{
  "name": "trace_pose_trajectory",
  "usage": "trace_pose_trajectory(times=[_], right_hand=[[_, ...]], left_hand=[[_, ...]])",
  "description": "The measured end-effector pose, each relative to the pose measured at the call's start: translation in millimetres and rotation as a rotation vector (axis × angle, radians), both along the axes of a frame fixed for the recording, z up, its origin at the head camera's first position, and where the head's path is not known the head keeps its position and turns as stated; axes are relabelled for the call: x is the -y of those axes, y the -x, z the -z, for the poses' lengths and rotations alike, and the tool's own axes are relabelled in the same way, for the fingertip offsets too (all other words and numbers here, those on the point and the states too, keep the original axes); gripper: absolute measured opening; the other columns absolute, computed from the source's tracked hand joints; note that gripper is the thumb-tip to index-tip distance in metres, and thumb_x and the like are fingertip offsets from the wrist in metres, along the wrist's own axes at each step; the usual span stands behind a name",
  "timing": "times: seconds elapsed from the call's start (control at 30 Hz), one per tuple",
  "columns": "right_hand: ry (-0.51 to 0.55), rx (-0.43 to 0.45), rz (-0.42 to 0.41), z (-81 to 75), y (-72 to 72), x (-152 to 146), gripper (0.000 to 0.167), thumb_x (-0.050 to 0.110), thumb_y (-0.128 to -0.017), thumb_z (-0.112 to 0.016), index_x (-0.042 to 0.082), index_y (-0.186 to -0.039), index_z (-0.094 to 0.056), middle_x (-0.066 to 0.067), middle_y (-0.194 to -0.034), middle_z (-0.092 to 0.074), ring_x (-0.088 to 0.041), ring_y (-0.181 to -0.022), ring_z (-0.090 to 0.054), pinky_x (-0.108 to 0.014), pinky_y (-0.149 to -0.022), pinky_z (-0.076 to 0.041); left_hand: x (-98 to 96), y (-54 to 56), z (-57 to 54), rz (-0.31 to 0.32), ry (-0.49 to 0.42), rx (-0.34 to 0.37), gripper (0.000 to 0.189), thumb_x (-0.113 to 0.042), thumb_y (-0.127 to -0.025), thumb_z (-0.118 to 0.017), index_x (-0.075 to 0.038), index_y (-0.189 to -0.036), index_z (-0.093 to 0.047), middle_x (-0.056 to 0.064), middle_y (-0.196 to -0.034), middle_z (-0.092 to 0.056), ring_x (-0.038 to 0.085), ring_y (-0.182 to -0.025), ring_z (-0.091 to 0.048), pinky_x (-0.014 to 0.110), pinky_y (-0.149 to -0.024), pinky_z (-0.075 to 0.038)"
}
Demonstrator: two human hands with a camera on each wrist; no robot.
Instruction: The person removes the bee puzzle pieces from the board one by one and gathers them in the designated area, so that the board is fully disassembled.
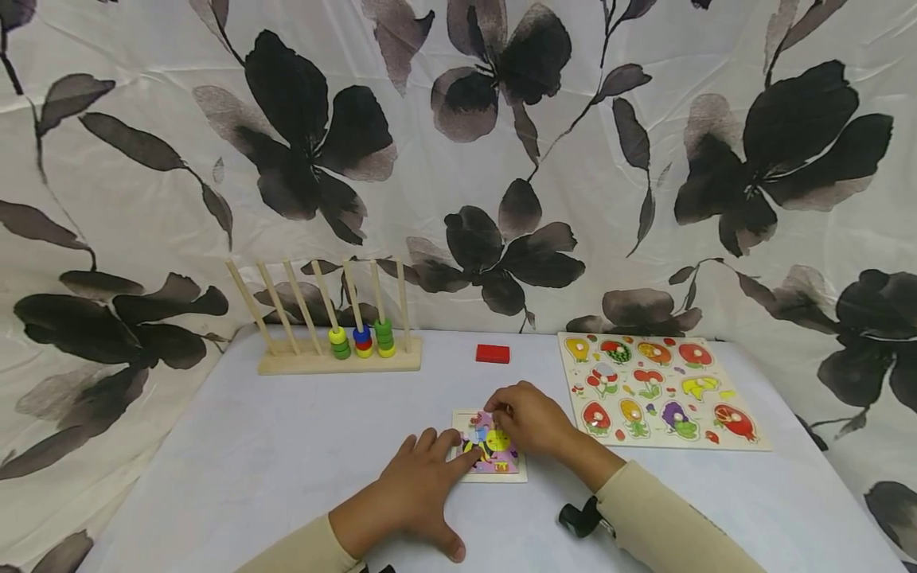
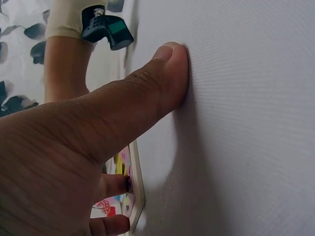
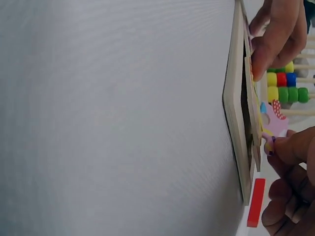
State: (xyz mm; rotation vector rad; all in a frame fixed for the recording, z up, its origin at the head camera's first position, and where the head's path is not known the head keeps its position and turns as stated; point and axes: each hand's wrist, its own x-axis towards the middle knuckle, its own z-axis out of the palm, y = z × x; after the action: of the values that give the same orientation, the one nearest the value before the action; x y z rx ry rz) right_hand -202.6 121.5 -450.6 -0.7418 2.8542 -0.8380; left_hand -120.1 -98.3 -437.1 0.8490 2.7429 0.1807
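A small square jigsaw puzzle with a yellow bee picture sits in a pale wooden tray on the table. My left hand is spread, its fingertips resting on the puzzle's left and lower part while the thumb stretches out over the white cloth. With thumb and forefinger, my right hand pinches a pink puzzle piece at the upper right. That piece, with a red polka-dot patch, tilts up from the tray. Other pieces in the tray are slightly raised at the edge.
A red block lies behind the puzzle. At the back left stands a wooden peg rack with coloured beads on several pegs. A fruit puzzle board lies to the right. A black device is at the right cuff.
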Motion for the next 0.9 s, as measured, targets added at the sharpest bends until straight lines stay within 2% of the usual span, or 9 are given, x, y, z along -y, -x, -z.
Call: trace_pose_trajectory(times=[0.17,0.33,0.43,0.67,0.9], right_hand=[[0.001,-0.008,0.037,-1.3,-1.3,-1.3,0.008,0.014,-0.097,-0.070,0.020,-0.100,-0.074,0.010,-0.089,-0.060,-0.011,-0.084,-0.052,-0.029,-0.071,-0.050],[0.077,-0.008,0.125,-10.9,1.4,-5.1,0.009,0.014,-0.098,-0.069,0.020,-0.103,-0.073,0.010,-0.091,-0.062,-0.014,-0.086,-0.054,-0.032,-0.074,-0.051],[0.105,-0.001,0.148,-15.7,3.3,-9.2,0.010,0.013,-0.097,-0.070,0.019,-0.105,-0.074,0.010,-0.094,-0.065,-0.016,-0.089,-0.055,-0.033,-0.078,-0.051],[0.094,0.028,0.145,-15.5,0.7,-31.1,0.012,0.010,-0.096,-0.071,0.020,-0.102,-0.075,0.010,-0.091,-0.065,-0.015,-0.085,-0.054,-0.034,-0.074,-0.049],[0.084,0.066,0.153,-16.3,-4.0,-58.7,0.012,0.009,-0.096,-0.071,0.019,-0.101,-0.073,0.010,-0.085,-0.062,-0.014,-0.079,-0.054,-0.032,-0.068,-0.047]], left_hand=[[-1.3,-0.7,-1.0,0.003,0.006,-0.011,0.122,-0.079,-0.050,-0.086,-0.028,-0.154,-0.048,0.008,-0.147,-0.042,0.029,-0.127,-0.040,0.055,-0.103,-0.039],[-0.5,-1.5,-0.4,0.006,0.001,-0.023,0.122,-0.079,-0.049,-0.086,-0.028,-0.154,-0.049,0.008,-0.146,-0.043,0.028,-0.124,-0.041,0.055,-0.101,-0.040],[1.4,-0.9,1.5,0.004,-0.008,-0.021,0.122,-0.080,-0.049,-0.086,-0.029,-0.154,-0.048,0.008,-0.146,-0.043,0.029,-0.125,-0.041,0.056,-0.102,-0.039],[2.7,0.7,11.9,-0.042,-0.015,0.059,0.120,-0.081,-0.052,-0.083,-0.036,-0.156,-0.043,0.005,-0.153,-0.039,0.031,-0.136,-0.037,0.060,-0.114,-0.029],[4.9,-1.8,10.4,-0.047,-0.038,0.069,0.120,-0.082,-0.054,-0.081,-0.036,-0.157,-0.042,0.007,-0.154,-0.040,0.036,-0.139,-0.036,0.064,-0.114,-0.027]])
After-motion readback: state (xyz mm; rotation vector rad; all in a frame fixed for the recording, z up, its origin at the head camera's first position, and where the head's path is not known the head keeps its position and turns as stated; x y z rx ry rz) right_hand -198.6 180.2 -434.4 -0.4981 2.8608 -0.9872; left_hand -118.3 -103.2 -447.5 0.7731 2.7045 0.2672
